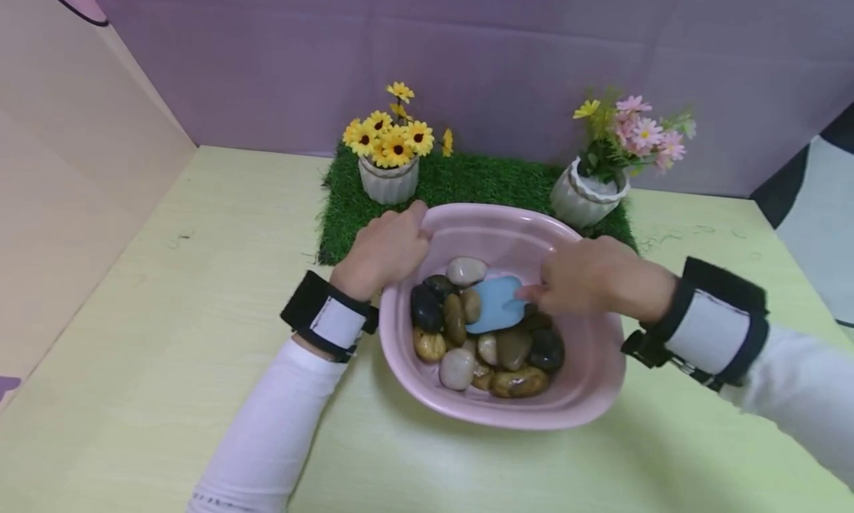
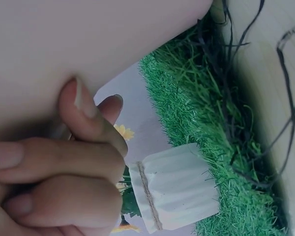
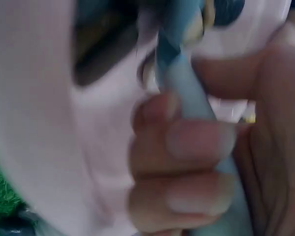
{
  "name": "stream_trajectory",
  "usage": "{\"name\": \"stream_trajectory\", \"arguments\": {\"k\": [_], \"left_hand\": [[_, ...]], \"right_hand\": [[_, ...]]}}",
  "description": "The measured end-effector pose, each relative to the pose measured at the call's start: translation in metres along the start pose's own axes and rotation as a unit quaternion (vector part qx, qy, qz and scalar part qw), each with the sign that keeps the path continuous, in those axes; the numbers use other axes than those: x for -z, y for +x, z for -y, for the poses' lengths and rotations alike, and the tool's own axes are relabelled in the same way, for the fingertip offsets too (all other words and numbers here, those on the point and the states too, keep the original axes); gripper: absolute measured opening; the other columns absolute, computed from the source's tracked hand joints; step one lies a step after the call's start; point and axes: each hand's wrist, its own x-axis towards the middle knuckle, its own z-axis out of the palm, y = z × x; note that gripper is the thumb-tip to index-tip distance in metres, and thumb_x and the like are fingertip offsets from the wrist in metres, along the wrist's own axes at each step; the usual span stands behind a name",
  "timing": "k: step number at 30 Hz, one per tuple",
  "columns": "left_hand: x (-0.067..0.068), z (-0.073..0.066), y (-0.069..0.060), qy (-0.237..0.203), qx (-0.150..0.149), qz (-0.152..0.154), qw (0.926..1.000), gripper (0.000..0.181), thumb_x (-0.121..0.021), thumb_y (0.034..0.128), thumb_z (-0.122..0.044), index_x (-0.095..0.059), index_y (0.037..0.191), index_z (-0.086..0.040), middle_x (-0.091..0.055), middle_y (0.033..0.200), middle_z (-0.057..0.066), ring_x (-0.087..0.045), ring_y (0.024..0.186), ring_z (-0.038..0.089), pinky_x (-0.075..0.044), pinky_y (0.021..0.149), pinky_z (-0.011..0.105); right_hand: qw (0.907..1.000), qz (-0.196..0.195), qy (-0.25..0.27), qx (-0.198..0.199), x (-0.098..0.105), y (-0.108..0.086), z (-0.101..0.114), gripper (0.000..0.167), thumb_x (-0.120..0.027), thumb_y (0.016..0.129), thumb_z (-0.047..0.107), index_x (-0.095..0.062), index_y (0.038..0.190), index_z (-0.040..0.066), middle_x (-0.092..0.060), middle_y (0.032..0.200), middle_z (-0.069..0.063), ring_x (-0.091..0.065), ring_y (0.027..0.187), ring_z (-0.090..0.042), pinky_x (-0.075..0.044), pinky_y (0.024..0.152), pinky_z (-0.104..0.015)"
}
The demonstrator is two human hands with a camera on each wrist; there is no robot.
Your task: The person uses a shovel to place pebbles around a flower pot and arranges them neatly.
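A pink plastic basin (image 1: 500,416) holds several smooth stones (image 1: 514,348) in black, brown, tan and whitish tones. My left hand (image 1: 390,247) grips the basin's rim at its back left; in the left wrist view its fingers (image 2: 64,201) are curled by the basin wall. My right hand (image 1: 587,277), over the basin's right side, holds a light blue shovel-like tool (image 1: 497,304) by its handle (image 3: 191,93). The tool's broad head lies among the stones. Blur in the right wrist view hides detail of the head.
Behind the basin lies a green artificial grass mat (image 1: 480,173). On it stand a white pot of yellow flowers (image 1: 389,181) and, to the right, a white pot of pink flowers (image 1: 586,196). All this is on a pale yellow table (image 1: 200,290) against a purple backdrop (image 1: 480,61).
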Motion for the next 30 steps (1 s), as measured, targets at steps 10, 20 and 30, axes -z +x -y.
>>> {"name": "stream_trajectory", "arguments": {"k": [10,20,30], "left_hand": [[-0.001,0.001,0.0,-0.007,0.007,0.008,0.9999,0.04,-0.035,0.1055,-0.029,-0.042,0.141,-0.012,-0.064,0.107,0.012,-0.067,0.074,0.021,-0.054,0.058,0.032],[0.0,0.001,0.001,-0.001,-0.003,-0.004,1.0,0.038,-0.035,0.1053,-0.029,-0.043,0.138,-0.012,-0.063,0.1,0.011,-0.066,0.072,0.021,-0.053,0.057,0.033],[-0.001,0.001,0.001,0.002,0.002,0.0,1.0,0.039,-0.035,0.1052,-0.03,-0.043,0.139,-0.012,-0.063,0.1,0.01,-0.065,0.074,0.022,-0.052,0.06,0.034]], "right_hand": [[0.9955,-0.083,0.0,0.045,-0.008,0.003,-0.008,0.045,-0.054,0.096,0.054,-0.054,0.065,0.021,-0.051,0.063,0.001,-0.05,0.052,-0.015,-0.035,0.047,-0.031],[0.9895,-0.106,0.005,0.099,-0.011,0.009,-0.01,0.038,-0.056,0.095,0.055,-0.062,0.072,0.025,-0.053,0.06,0.004,-0.049,0.052,-0.014,-0.036,0.046,-0.032],[0.989,-0.085,0.039,0.115,-0.013,0.01,-0.013,0.032,-0.058,0.094,0.052,-0.067,0.077,0.027,-0.059,0.066,0.006,-0.053,0.058,-0.011,-0.043,0.052,-0.033]]}}
